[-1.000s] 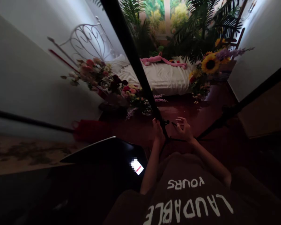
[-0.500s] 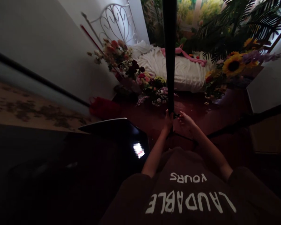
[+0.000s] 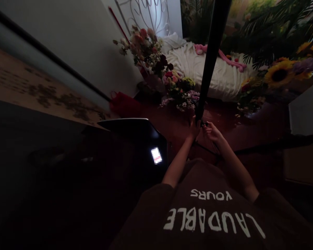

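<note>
A thick black pole (image 3: 211, 52) rises from in front of my chest toward the top of the view, tilted to the right. My left hand (image 3: 194, 127) is wrapped round its lower part. Just right of the pole, my right hand (image 3: 211, 131) is closed at a small dark knob (image 3: 204, 124) on the pole's side, fingers pinched on it. Thin dark struts (image 3: 205, 148) spread out below my hands. Fine detail at the fingertips is lost in the dim light.
Flower bunches (image 3: 148, 48) and sunflowers (image 3: 279, 74) flank a bed with white cloth (image 3: 185, 64). A red bag (image 3: 125, 105) lies on the dark red floor. A black-topped table (image 3: 135, 139) is at left; another dark bar (image 3: 276, 146) crosses at right.
The view has turned, so the room has shifted in the picture. The pole now leans more to the right. Both hands stay at its lower part, the right one still at the knob.
</note>
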`<state>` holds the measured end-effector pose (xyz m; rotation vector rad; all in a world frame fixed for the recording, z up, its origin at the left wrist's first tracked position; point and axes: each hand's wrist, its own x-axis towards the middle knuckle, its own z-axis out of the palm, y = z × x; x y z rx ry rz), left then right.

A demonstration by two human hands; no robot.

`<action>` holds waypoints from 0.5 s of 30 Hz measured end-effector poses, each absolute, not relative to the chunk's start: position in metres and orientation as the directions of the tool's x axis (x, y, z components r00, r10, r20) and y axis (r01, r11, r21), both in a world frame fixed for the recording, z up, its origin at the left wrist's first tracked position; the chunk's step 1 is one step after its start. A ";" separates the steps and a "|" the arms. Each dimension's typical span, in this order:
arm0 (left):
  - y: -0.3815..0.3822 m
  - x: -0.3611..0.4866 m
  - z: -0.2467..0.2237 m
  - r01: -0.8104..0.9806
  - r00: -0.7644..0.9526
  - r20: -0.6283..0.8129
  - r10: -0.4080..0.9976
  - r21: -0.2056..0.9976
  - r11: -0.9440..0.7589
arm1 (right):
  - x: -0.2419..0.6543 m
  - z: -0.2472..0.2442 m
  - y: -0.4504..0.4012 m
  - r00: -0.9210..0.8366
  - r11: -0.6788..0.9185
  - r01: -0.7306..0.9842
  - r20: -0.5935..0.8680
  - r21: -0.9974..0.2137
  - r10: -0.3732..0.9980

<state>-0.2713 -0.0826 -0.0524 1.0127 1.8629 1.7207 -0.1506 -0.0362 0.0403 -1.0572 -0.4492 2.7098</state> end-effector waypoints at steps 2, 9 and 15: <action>-0.081 -0.272 -0.055 0.287 -0.653 0.215 0.726 0.958 -0.025 | -0.152 0.033 -0.038 -0.665 -0.808 -0.032 -0.591 -0.588 0.456; -0.080 -0.272 -0.056 0.374 -0.639 0.314 0.702 0.925 -0.074 | -0.141 0.014 -0.051 -0.481 0.112 0.261 -0.029 -0.959 0.876; -0.078 -0.274 -0.062 0.362 -0.649 0.345 0.678 0.924 -0.124 | -0.147 0.028 -0.049 -0.547 0.456 0.210 0.283 -0.865 0.788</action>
